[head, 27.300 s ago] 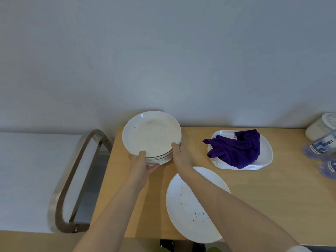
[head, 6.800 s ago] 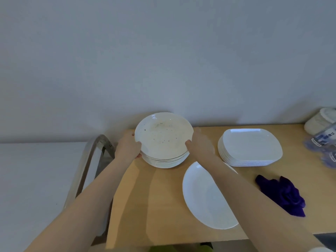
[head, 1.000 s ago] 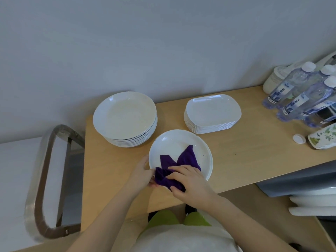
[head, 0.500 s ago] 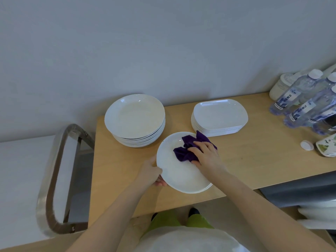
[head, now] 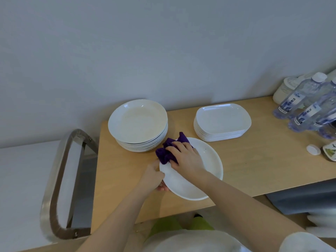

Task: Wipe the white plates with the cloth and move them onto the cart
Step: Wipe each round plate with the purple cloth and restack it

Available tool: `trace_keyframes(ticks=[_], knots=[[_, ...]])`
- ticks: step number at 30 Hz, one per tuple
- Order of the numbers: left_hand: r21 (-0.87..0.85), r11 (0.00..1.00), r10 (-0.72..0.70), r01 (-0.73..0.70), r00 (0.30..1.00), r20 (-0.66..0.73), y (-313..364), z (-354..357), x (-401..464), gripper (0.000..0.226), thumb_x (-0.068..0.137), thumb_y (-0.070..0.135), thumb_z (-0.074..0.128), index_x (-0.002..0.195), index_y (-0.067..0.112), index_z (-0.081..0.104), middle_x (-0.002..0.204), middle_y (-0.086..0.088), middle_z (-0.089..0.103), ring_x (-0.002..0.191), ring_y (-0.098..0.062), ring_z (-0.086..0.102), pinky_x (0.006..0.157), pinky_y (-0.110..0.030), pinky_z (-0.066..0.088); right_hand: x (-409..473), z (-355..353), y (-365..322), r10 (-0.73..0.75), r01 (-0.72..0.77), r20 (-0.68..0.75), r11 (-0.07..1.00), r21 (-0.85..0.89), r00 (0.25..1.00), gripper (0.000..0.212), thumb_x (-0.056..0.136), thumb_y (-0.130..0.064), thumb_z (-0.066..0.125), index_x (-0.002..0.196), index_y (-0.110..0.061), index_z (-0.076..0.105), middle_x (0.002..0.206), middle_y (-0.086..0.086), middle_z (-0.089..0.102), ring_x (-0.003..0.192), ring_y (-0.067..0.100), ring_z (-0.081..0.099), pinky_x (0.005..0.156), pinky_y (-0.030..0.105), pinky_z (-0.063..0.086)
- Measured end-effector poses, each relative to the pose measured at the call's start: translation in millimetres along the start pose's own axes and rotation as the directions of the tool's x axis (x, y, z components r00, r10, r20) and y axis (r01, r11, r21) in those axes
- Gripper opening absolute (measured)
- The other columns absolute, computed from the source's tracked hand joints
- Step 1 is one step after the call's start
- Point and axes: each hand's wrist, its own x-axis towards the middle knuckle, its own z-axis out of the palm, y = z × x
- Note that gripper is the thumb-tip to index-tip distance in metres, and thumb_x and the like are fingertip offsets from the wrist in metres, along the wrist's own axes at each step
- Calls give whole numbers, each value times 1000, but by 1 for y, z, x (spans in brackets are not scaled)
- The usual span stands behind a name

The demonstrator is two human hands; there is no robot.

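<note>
A round white plate (head: 203, 171) lies near the front edge of the wooden table (head: 254, 160). My left hand (head: 152, 177) grips its left rim. My right hand (head: 185, 157) presses a bunched purple cloth (head: 164, 153) onto the plate's upper left part, fingers curled over the cloth. Behind it stands a stack of round white plates (head: 138, 122), and to the right a stack of rectangular white plates (head: 221, 120). The cart's metal handle (head: 60, 179) is at the table's left end; the cart's shelf is mostly hidden.
Several water bottles (head: 305, 106) and a white jar (head: 283, 90) stand at the table's far right. A loose white cap (head: 313, 150) and a patterned dish (head: 330, 153) lie near them. A white surface (head: 21, 188) lies left of the cart.
My right hand has swept the cloth from the plate's near edge, over its top, to its upper left. My left hand keeps its grip on the left rim.
</note>
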Motion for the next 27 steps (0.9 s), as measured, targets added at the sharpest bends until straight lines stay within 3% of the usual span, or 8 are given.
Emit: trace_keyframes(ticks=[6,10,12,15,17,19,25,27], knots=[[-15,1000,9,-8,1000,22,0,1,-1,57,80,-3,43,115,44,42,56,-10,68,46,-19,64,49,-26,53,1,-15,25,280,-282,-34,942,-182,959,40,90,-35,48,128,-24,45,132,1,44,112,28,42,89,38,43],[-13,1000,10,-10,1000,15,0,1,0,61,80,-4,41,122,41,43,56,-9,68,47,-20,64,50,-27,53,2,-16,20,392,-390,-16,909,-147,920,39,89,-33,49,126,-20,43,132,2,43,114,30,41,86,40,44],[-2,1000,11,-11,1000,9,1,1,-2,63,80,-5,41,130,35,44,55,-8,68,48,-20,64,50,-28,54,8,-15,14,387,-385,8,918,-91,922,43,91,-31,48,132,-22,40,135,1,42,117,30,38,89,42,43],[-14,1000,0,0,1000,1,2,1,-3,65,83,-7,41,140,26,40,55,-10,67,49,-22,64,47,-27,53,12,-12,3,221,-223,46,975,21,974,49,90,-29,49,138,-33,38,141,-6,37,124,27,32,93,44,38],[-20,1000,-21,20,1000,-7,3,1,-4,63,85,-7,41,141,20,39,56,-12,67,49,-23,64,46,-27,52,10,-11,-3,65,-66,67,998,7,996,50,90,-29,50,138,-38,39,143,-8,36,128,24,31,91,44,36],[-23,999,-34,34,999,-10,3,1,-5,62,86,-7,42,143,17,38,56,-12,67,48,-22,64,45,-26,51,11,-10,-6,10,-5,86,998,-58,996,47,91,-32,49,137,-39,40,144,-7,36,130,23,30,91,44,36],[-20,996,-85,85,995,-41,4,3,-2,69,85,-6,46,145,25,36,57,-14,68,51,-24,66,52,-31,58,22,-22,7,332,-315,85,934,-168,939,45,94,-35,48,135,-19,39,134,11,39,122,36,35,80,44,45],[-29,995,-95,94,994,-57,3,3,-1,68,84,-5,47,144,25,36,58,-15,68,52,-25,66,53,-32,58,18,-26,16,368,-350,81,921,-172,926,47,95,-38,47,135,-15,39,132,14,40,123,42,35,77,42,48]])
